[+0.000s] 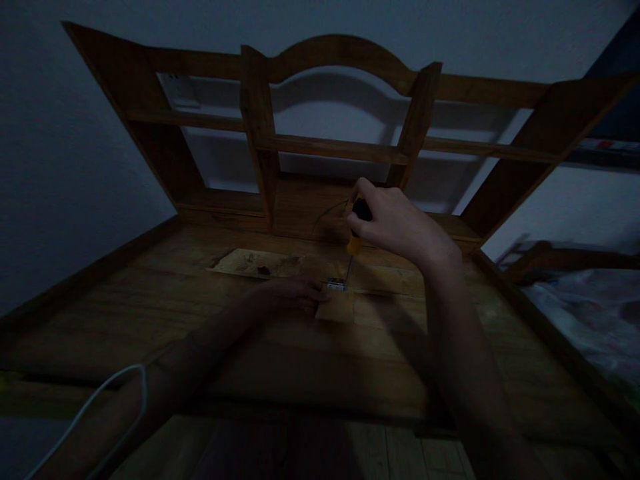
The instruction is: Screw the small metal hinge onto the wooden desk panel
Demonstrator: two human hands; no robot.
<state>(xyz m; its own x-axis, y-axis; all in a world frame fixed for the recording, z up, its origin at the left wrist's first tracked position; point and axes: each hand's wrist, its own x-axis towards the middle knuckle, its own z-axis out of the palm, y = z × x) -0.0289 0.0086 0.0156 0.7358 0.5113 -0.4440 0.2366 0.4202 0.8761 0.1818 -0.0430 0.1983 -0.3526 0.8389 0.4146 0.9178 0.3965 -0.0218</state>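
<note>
My right hand [385, 217] is closed around the yellow-and-black handle of a screwdriver [353, 244]. Its thin shaft points down, and the tip meets the right side of a small silver metal part [337, 284]. That part lies by a square piece of tan cardboard or thin wood [336, 309] on the desk. From the left, my left hand [295, 293] rests low on the wood, its fingertips pressed against the part's left side. Dim light blurs the fingers, and the part's exact kind cannot be made out.
A wooden desk [165, 287] with a shelf hutch [333, 148] stands against the wall. A pale torn patch [257, 263] marks its top. A thin wire curves up by the screwdriver. A white cable [143, 383] loops over my left forearm. Plastic-wrapped items [590, 313] lie at right.
</note>
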